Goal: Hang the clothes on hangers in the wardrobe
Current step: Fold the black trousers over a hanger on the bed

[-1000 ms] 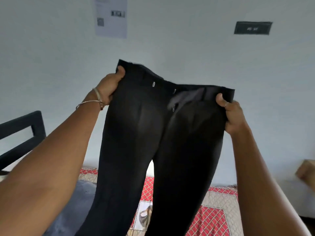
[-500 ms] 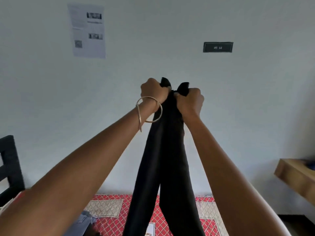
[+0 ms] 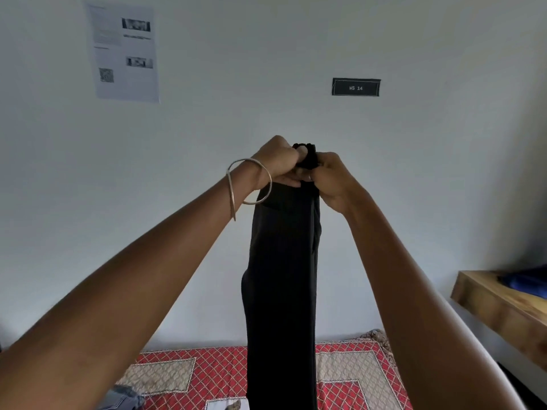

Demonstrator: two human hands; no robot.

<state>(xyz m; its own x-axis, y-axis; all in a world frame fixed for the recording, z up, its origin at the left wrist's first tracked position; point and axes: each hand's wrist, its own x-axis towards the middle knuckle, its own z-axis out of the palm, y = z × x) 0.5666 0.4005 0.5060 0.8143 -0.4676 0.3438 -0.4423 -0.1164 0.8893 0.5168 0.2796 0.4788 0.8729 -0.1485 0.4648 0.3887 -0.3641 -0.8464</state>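
A pair of black trousers (image 3: 282,276) hangs straight down in front of me, folded lengthwise so the two legs lie together. My left hand (image 3: 276,162), with two bangles on its wrist, grips the bunched waistband at the top. My right hand (image 3: 328,179) grips the same waistband right beside it, and the two hands touch. The trouser legs reach down past the frame's lower edge over the bed. No hanger or wardrobe is in view.
A bed with a red and beige patterned cover (image 3: 349,371) lies below against a pale wall. Grey denim cloth (image 3: 121,399) lies on it at lower left. A wooden shelf (image 3: 500,303) with blue cloth (image 3: 527,281) sticks out at right. A paper sheet (image 3: 125,51) and a dark sign (image 3: 356,87) hang on the wall.
A second ago my hands held the waistband spread wide. They came together, folding the trousers lengthwise, and now sit tightly side by side at the top.
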